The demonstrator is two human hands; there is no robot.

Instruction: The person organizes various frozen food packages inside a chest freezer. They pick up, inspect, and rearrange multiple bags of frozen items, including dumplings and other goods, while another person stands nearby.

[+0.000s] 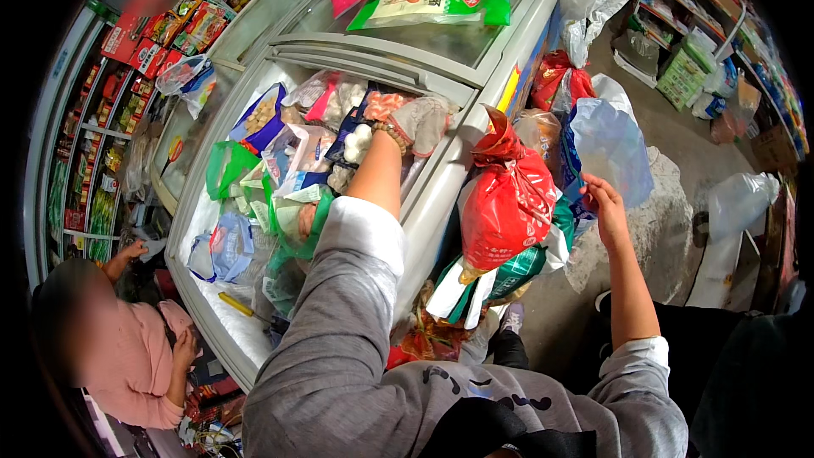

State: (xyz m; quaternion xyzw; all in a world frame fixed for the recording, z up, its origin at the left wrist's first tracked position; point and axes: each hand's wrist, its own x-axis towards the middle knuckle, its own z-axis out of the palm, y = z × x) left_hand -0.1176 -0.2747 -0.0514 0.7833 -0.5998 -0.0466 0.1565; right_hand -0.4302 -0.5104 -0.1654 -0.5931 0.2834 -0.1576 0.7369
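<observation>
My left hand (416, 124), in a grey-pink knit glove, reaches inside an open chest freezer (439, 222). Its fingers lie beside a pack of pinkish frozen food (383, 104); whether they grip anything is hidden. White frozen balls (357, 143) sit just below the wrist. Out over the freezer's right side, my right hand (604, 203) pinches the edge of a large open plastic bag (607, 146), blue and translucent. Between my arms stands a knotted red plastic bag (505, 210), full, close against the freezer wall.
Opened bags of frozen food, such as a green one (232, 168), fill the freezer around a yellow-handled tool (235, 304). A green-and-white food package (439, 0) lies on the sliding glass lid. A person in pink (133, 356) is at lower left. Stocked shelves (693, 6) line the far right.
</observation>
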